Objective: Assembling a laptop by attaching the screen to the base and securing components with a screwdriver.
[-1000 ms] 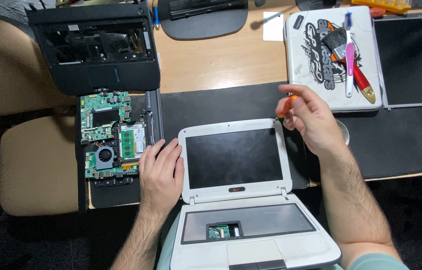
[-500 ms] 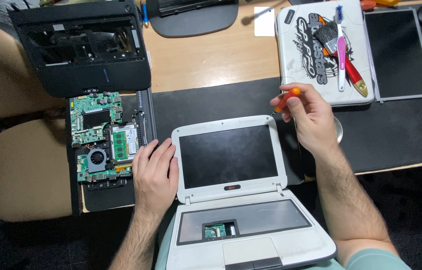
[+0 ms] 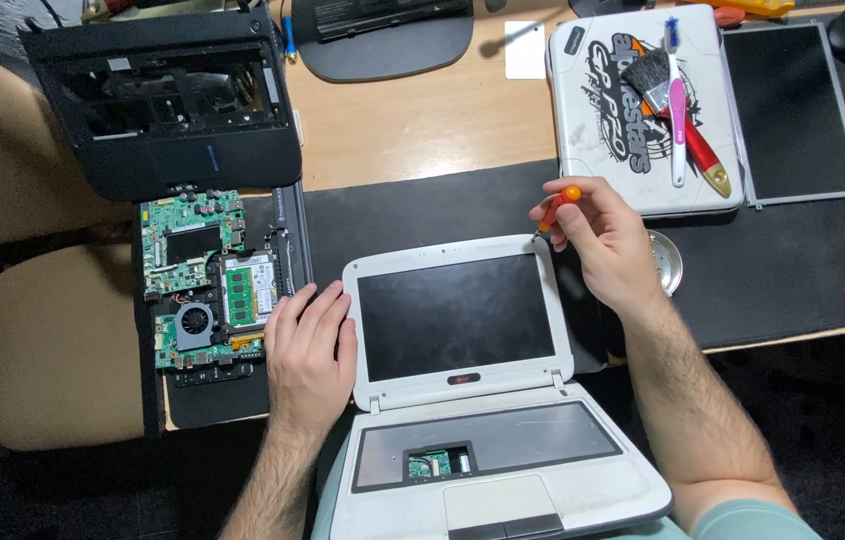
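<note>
Right hand [image 3: 603, 245] grips orange screwdriver [image 3: 561, 204] at laptop [image 3: 463, 330] lid's top-right corner. Left hand [image 3: 311, 345] flat, open, against lid's left edge; circuit board [image 3: 205, 280] just left.

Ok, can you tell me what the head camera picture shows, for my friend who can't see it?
A person's right hand holds an orange-handled screwdriver at the top right corner of a small white laptop's screen, while the left hand steadies its left edge. A bare green circuit board and a black laptop shell lie to the left on the desk.
</note>
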